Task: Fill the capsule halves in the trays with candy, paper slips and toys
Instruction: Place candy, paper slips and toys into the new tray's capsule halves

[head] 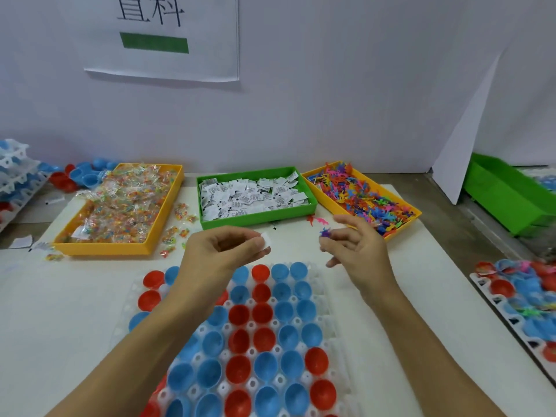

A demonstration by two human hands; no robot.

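Three supply bins across mid-frame: candy bin [120, 206], slip bin [255, 195], toy bin [361, 194]; left hand [222, 251] pinches one paper slip [266, 238]; right hand [358, 245] pinches one purple toy [325, 233]; both hover above the capsule tray [255, 341] at lower centre.

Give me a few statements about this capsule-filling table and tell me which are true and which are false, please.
1. The left hand pinches a white paper slip. True.
2. The right hand holds nothing. False: it pinches a small purple toy.
3. The paper slips lie in the green bin, which stands between two yellow bins. True.
4. The candy bin is to the right of the toy bin. False: the candy is on the left, the toys on the right.
5. All capsule halves in the white tray under the hands are red. False: they are a mix of red and blue.
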